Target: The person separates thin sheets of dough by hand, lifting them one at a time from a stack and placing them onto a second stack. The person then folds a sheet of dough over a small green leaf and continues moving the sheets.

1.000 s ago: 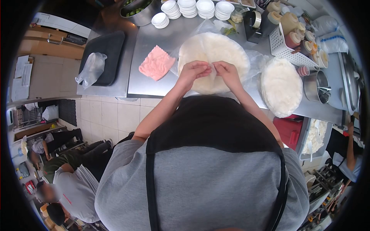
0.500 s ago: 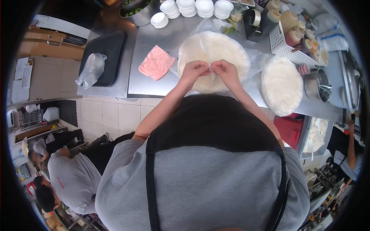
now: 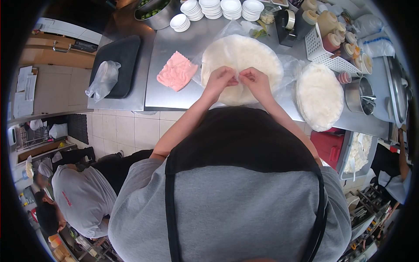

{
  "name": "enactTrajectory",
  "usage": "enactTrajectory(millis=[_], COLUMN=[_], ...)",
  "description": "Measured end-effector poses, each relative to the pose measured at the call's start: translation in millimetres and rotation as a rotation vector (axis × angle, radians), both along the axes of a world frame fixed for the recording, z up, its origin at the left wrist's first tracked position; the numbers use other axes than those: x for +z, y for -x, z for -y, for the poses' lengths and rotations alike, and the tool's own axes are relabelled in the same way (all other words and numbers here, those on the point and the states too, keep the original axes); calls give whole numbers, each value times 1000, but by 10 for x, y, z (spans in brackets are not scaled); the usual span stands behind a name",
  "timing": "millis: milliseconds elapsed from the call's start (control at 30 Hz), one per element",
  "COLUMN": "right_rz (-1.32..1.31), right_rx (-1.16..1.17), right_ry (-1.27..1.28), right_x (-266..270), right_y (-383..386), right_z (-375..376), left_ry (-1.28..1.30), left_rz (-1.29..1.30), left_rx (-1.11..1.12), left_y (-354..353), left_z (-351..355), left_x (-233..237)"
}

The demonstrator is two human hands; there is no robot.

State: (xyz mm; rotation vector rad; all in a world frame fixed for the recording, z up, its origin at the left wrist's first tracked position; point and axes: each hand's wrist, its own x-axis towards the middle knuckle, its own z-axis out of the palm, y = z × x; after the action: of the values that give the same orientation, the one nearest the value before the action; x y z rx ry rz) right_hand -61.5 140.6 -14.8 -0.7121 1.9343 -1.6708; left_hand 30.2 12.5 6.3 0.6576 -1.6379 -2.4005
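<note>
A large round, pale, flat item (image 3: 244, 50), like dough or a wrapper stack, lies on the steel counter with clear plastic (image 3: 286, 70) around it. Over its near part, my left hand (image 3: 221, 81) is closed in a pinch, fingertips on what looks like a thin edge of the plastic. Close beside it, my right hand (image 3: 256, 81) pinches the same spot, its fingertips almost touching the left ones. Exactly what lies between the fingers is hard to see. To the right sits a second round white item (image 3: 320, 96), overhanging the counter's front edge.
A pink cloth (image 3: 176, 71) and a black tray (image 3: 115, 65) with a plastic bag (image 3: 104, 78) lie left. Stacked white bowls (image 3: 211, 9) stand behind. Right are a white basket (image 3: 321, 50) of bottles and a steel pot (image 3: 357, 94). Co-workers (image 3: 83, 196) are behind me, left.
My hands stay nearly in place, with the left fingers slightly more curled. The co-workers at the left and right edges have shifted a little.
</note>
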Motion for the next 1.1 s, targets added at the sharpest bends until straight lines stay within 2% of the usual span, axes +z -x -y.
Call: enactTrajectory(millis=[100,233,300,333,400,433,467,600,700,1100], right_rz=[-45,-78,-84,-89,-94,-130,-167,-140,-148,-130], right_rx=[0,8,-12,-5,3,-5,-13,-4,-11,-26], right_ry=[-41,-69,-45,-69,-92,-44,3,-9,-17,3], right_x=[15,-50,-1,37,62,44,34,30,12,100], right_y=[-12,-9,-20,-23,-30,-34,-35,-24,-20,-38], right_z=[-9,-7,-6,-17,-10,-2,1,-14,-16,-14], left_ry=[35,66,260,260,623,623,496,171,61,178], left_rz=[51,53,2,3,-160,-160,-123,-87,-62,-72], left_rx=[11,-28,-63,-64,65,65,33,11,48,-36], left_y=[11,3,-5,2,31,29,25,2,-5,-3], left_z=[-16,43,44,33,2,8,13,14,4,2], left_x=[101,-121,-185,-218,-245,-253,-221,-54,-11,-3])
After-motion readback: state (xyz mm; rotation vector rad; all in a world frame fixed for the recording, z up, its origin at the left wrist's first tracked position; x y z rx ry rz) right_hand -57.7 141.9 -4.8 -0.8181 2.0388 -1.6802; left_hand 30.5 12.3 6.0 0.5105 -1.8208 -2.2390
